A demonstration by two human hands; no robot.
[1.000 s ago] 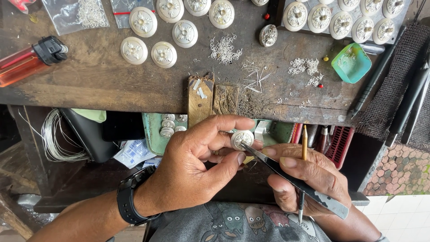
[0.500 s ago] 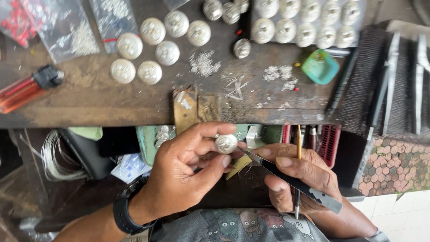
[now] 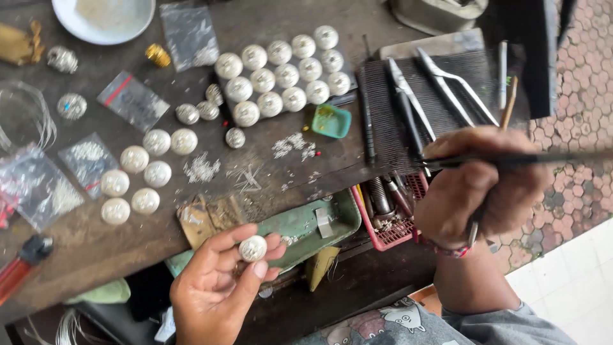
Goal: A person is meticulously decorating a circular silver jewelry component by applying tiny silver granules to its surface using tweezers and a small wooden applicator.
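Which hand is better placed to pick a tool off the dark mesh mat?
Right. The right hand hovers at the mat with tweezers; the left hand is pinching a silver button.

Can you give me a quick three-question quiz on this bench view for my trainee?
1. True or false: the left hand pinches a round silver dome piece between thumb and fingers.
2. What does the right hand hold? A) a red lighter B) a thin dark tool C) a white dish
3. What colour is the small tray beside the grouped silver domes on the workbench?

Key:
1. True.
2. B: the thin dark tool runs from the hand towards the right edge of the view.
3. Green.
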